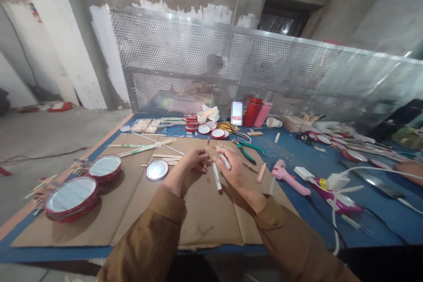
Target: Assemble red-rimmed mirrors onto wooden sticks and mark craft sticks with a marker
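Note:
My left hand [193, 163] rests on the brown cardboard sheet [99, 216] with its fingers curled and pinched on a thin wooden stick [208, 142] that points away from me. My right hand [231, 165] is closed round a white marker [224, 161]. A second white marker with a red tip [217, 178] lies on the cardboard between the two hands. A small round mirror [157, 169] lies just left of my left hand. Both arms wear brown sleeves.
Stacks of red-rimmed round mirrors [71, 198] sit at the left. Green pliers [246, 152], a pink glue gun [289, 177], a second glue gun [333, 194] with white cable, sticks, red bottles [253, 111] and a perforated metal screen [231, 61] lie beyond. A person sits behind the screen; another's hand [410, 169] shows at right.

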The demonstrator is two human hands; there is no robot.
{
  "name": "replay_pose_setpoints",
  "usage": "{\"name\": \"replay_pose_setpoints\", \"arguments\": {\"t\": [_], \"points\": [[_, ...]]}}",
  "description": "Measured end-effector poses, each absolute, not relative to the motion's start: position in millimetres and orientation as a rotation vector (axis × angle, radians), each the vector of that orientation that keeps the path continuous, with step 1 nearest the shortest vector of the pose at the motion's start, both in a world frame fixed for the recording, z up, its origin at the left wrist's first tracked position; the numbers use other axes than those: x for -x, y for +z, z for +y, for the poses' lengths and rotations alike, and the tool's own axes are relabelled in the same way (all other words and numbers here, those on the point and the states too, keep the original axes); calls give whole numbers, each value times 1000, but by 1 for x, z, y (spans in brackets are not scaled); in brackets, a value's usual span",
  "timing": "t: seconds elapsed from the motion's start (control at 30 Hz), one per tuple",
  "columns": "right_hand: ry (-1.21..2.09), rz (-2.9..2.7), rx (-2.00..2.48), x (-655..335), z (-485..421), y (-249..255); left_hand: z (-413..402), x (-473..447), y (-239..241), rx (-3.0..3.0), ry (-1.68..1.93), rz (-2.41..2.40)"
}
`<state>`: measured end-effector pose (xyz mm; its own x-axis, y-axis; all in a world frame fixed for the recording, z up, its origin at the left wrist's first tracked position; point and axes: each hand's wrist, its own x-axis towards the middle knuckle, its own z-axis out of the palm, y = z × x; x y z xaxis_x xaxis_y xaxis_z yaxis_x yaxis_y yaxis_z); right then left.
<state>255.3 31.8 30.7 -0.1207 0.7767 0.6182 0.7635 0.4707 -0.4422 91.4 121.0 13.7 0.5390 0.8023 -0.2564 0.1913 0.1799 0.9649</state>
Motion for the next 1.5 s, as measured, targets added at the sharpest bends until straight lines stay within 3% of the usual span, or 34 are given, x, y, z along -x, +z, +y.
{"name": "replay_pose_setpoints", "arguments": {"t": [1.13, 1.5], "points": [[15, -1630, 1177, -251, 36, 28, 120, -94, 14, -1456, 537, 981], [23, -1839, 1200, -248, 27, 42, 122, -90, 15, -1447, 509, 842]]}}
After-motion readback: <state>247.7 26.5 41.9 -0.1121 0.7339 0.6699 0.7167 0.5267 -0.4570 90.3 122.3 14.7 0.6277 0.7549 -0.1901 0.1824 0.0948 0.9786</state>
